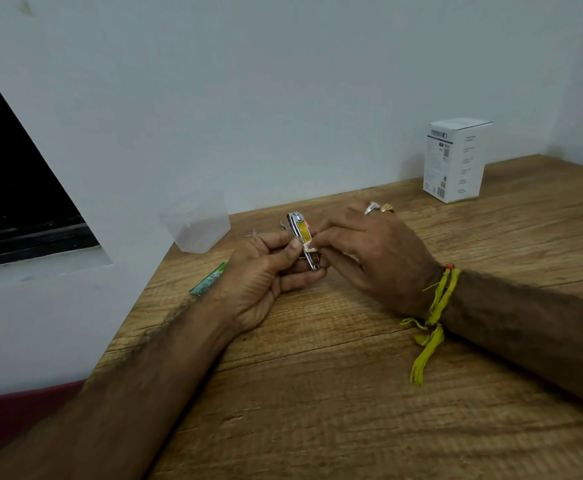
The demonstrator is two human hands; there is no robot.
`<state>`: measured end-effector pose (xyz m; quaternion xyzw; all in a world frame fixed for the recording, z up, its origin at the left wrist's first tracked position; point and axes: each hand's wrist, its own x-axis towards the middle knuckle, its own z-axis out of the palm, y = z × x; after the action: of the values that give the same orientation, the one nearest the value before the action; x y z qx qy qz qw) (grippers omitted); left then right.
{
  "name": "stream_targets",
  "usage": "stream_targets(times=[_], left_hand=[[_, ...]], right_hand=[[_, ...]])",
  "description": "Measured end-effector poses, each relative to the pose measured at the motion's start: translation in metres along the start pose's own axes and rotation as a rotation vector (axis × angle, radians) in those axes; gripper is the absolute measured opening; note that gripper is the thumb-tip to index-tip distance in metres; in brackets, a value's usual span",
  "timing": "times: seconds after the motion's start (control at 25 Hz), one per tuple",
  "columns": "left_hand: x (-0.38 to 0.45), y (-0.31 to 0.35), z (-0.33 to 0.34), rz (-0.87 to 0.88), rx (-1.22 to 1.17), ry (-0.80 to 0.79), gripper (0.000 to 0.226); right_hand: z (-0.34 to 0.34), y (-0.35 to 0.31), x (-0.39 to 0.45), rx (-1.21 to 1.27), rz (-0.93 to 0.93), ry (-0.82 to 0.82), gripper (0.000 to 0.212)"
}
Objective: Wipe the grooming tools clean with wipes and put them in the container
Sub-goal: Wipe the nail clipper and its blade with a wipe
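**Wiping the nail clipper**

The wooden bench (352, 358) meets a plain white wall. A white box (454, 161) stands far right. A clear container (196, 225) sits far left, by the wall. The left hand (266, 271) grips the nail clipper (302, 237) above the bench. The right hand (369, 251) pinches a small wipe (309, 245) against it. The clipper looks hard, light and maybe slippery, so hold its sides. More small tools (266, 232) lie behind.
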<state>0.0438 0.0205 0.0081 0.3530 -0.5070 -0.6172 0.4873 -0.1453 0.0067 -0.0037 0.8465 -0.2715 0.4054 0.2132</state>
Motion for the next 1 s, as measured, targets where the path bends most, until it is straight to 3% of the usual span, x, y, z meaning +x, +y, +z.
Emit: stream_targets(times=[1.0], left_hand=[[0.005, -0.0021, -0.0049, 0.032, 0.069, 0.003, 0.018]], right_hand=[[-0.0008, 0.0016, -0.0042, 0.038, -0.082, -0.028, 0.013]])
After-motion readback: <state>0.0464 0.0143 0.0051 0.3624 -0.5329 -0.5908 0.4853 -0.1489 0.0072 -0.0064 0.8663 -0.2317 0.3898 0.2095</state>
